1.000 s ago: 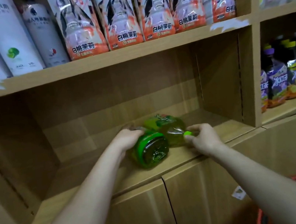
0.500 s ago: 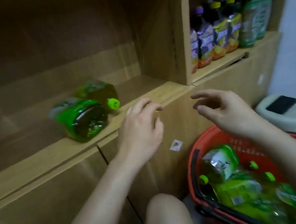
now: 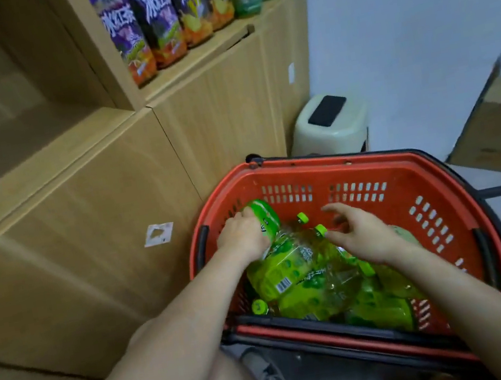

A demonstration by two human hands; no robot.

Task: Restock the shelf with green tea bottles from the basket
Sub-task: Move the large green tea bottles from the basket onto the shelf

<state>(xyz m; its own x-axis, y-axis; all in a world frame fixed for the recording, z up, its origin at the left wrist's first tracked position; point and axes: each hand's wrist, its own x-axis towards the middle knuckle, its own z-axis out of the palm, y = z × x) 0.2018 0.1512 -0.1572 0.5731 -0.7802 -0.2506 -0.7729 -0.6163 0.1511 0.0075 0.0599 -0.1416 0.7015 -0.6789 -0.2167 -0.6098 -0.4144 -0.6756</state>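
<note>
The wooden shelf [image 3: 41, 163] fills our left side. Near us at right sits the red basket [image 3: 370, 167], with green tea bottles [image 3: 309, 279] piled inside. Our left hand [image 3: 243, 237] curls round the far-left bottle [image 3: 266, 218] at its base. Our right hand [image 3: 365, 237] hovers by the caps [image 3: 321, 230], fingers spread, holding nothing.

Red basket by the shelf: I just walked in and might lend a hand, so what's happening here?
A person has both bare hands inside the red plastic shopping basket. The left hand grips a green-labelled tea bottle near the basket's left wall. The right hand is open, fingers spread, beside the green cap of another bottle. More green tea bottles lie piled underneath, not yet moved to the wooden shelf on the left.
</note>
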